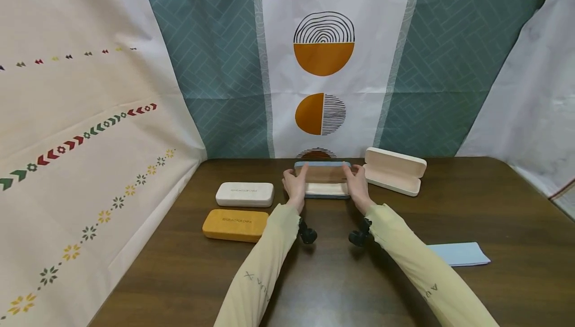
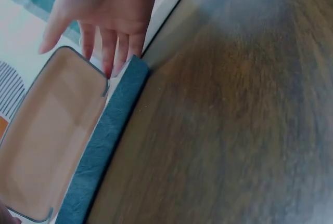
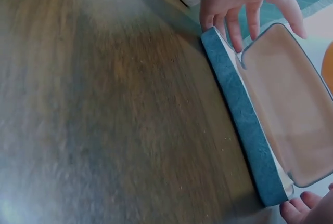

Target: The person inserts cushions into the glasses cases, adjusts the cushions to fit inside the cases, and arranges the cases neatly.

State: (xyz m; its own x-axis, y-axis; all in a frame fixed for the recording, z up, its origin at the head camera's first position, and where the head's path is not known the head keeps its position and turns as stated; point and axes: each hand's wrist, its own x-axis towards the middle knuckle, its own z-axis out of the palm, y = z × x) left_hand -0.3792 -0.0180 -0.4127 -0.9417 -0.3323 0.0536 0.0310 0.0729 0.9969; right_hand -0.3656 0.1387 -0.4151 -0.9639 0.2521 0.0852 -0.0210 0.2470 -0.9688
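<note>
A blue eyeglass case stands on the table with its lid raised, showing a tan lining inside the lid and a pale one in the base. At its left end is my left hand, fingers fairly straight and touching the end, thumb apart beside the lid. My right hand mirrors it at the right end, its fingers extended against the case and its thumb spread away. In the right wrist view the left hand appears at the far end. Only fingertips of the near hand show in each wrist view.
An opened white eyeglass case sits just right of the blue one. To the left lie a closed white case and a closed yellow case. A folded light blue cloth is beyond the right forearm. Patterned curtains hang behind the table.
</note>
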